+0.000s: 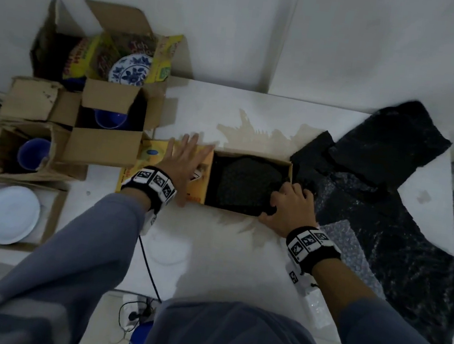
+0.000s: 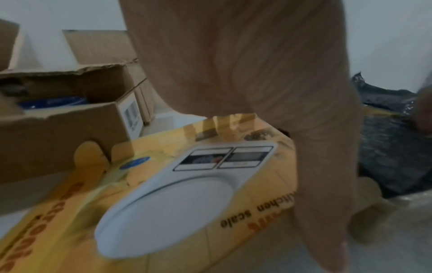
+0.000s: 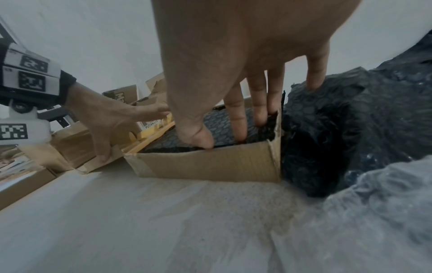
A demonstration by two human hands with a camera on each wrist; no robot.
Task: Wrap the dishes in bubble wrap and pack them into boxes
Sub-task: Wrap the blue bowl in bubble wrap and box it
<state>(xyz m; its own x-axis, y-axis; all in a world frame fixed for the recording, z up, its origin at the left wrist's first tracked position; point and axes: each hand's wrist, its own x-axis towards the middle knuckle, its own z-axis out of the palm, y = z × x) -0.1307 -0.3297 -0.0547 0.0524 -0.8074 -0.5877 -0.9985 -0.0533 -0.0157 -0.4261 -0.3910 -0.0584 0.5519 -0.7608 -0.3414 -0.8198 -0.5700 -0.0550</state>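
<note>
An open cardboard box (image 1: 252,158) with a yellow printed lid (image 1: 150,153) sits mid-table. Inside it lies a dish bundle wrapped in black bubble wrap (image 1: 247,186). My left hand (image 1: 185,160) lies flat, fingers straight, on the opened lid (image 2: 70,230), which shows a kitchen scale picture. My right hand (image 1: 290,206) is at the box's near right corner. In the right wrist view its fingers (image 3: 238,118) reach straight down into the box (image 3: 210,162) and press the bundle (image 3: 217,123), the thumb beside the near wall. The dish itself is hidden by the wrap.
Loose black bubble wrap sheets (image 1: 390,147) and a clear piece (image 1: 346,239) cover the table's right side. On the left, open cartons hold two blue bowls (image 1: 108,118) (image 1: 33,153), a white plate (image 1: 9,214) and a blue-patterned plate (image 1: 131,69). A cable and power strip (image 1: 138,313) lie below the table edge.
</note>
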